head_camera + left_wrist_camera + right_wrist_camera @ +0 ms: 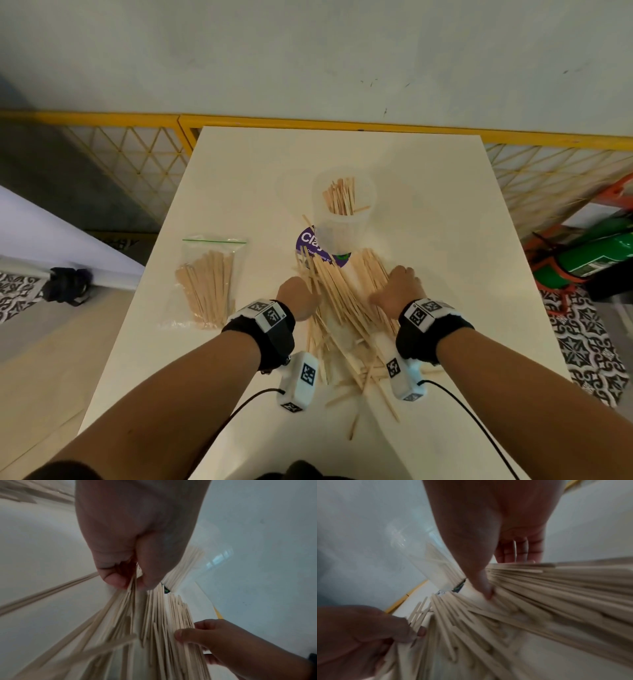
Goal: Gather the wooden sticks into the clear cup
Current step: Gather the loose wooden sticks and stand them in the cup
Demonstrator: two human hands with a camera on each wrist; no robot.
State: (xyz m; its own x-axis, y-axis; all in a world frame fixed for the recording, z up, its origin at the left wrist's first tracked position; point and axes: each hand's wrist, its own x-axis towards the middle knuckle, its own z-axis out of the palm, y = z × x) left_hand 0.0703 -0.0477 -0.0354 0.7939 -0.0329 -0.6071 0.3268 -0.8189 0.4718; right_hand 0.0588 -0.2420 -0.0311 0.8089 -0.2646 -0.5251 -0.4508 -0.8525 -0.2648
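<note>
At the centre of the head view, on a pale table (428,212), a loose heap of wooden sticks (337,298) fans out toward the lower edge of the frame, with a few strays lying apart near the bottom centre. Both hands are down in this heap. The left hand (297,297) sits at the heap's left edge; in the left wrist view its thumb and fingers (116,580) are curled and pinch a small bunch of sticks. The right hand (400,287) rests on the right side of the heap; the right wrist view shows its thumb (485,588) pressing onto the sticks while the other fingers bend over the far side of a bundle, so it grips a clutch of them. Just above the heap stands the clear cup (344,212), upright, with some sticks already standing inside it. Its base sits on a purple round sticker (310,245) that the nearest sticks partly cover. In the left middle of the frame lies a clear zip bag (209,281) holding more sticks, well apart from the hands. Both wrists wear black bands (274,325) carrying white marker blocks.
</note>
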